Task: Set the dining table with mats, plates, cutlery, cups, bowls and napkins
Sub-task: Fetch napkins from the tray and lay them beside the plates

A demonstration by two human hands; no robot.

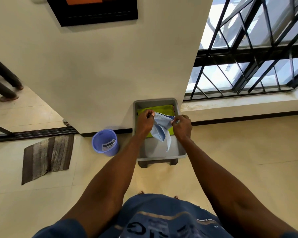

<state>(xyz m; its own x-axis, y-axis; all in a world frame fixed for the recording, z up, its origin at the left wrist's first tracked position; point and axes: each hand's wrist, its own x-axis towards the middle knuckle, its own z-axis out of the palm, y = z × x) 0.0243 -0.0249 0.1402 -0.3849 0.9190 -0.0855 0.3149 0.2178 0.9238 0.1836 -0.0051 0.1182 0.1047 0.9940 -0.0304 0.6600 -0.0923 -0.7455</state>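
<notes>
A light blue cloth napkin (160, 130) hangs between my two hands over a grey plastic bin (162, 152) on the floor against the wall. My left hand (144, 123) pinches the napkin's upper left edge. The upper right corner is pinched by my right hand (182, 126). The lower part of the cloth droops in folds into the bin. Under it, a green cloth (157, 109) lies flat in the far half of the bin.
A purple bucket (105, 142) with a label inside stands left of the bin. A brown striped floor mat (47, 156) lies further left by a sliding door track. A barred window (251, 57) is to the right. Another person's legs (5, 85) show at far left.
</notes>
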